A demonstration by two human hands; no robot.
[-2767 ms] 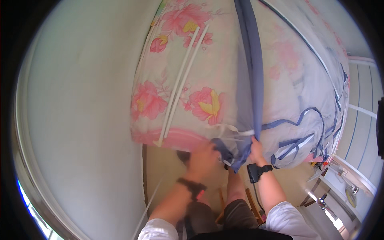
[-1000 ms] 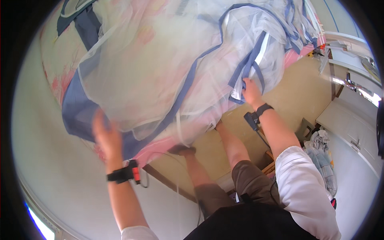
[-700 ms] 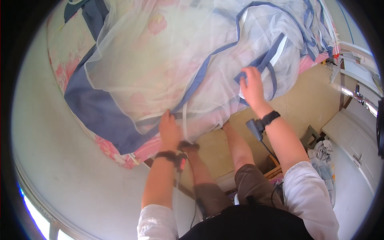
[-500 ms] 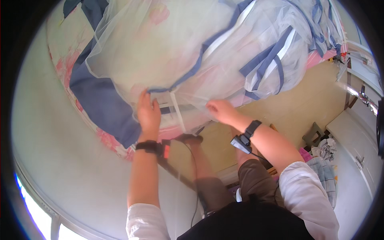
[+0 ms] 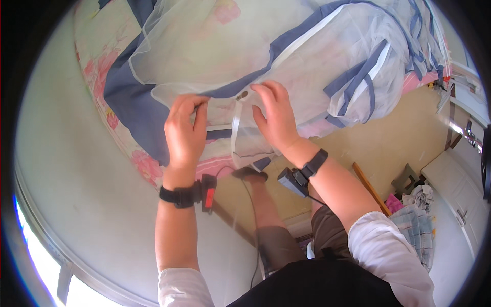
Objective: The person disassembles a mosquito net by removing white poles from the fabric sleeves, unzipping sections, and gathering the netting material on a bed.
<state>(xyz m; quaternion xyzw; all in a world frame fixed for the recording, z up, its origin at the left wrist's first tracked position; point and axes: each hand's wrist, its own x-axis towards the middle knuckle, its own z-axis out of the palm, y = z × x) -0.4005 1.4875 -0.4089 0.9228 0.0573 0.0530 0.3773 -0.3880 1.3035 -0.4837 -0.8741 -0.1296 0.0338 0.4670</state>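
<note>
White sheer mesh net with blue fabric trim (image 5: 204, 56) lies across pale pink-flowered bed cover (image 5: 102, 66), beneath and beyond both hands. Left hand (image 5: 185, 125) pinches blue-trimmed edge (image 5: 225, 91); right hand (image 5: 276, 112) open, thumb apart, fingertips beside small brownish zipper pull (image 5: 242, 95). Progress looks partial: mesh laid fairly flat beyond left hand, bunched folds (image 5: 368, 87) right of right hand unsmoothed. Edge's long axis slants from left fingertips, past right hand, pointing away rightward; whole net's axis unclear, cut off by view.
</note>
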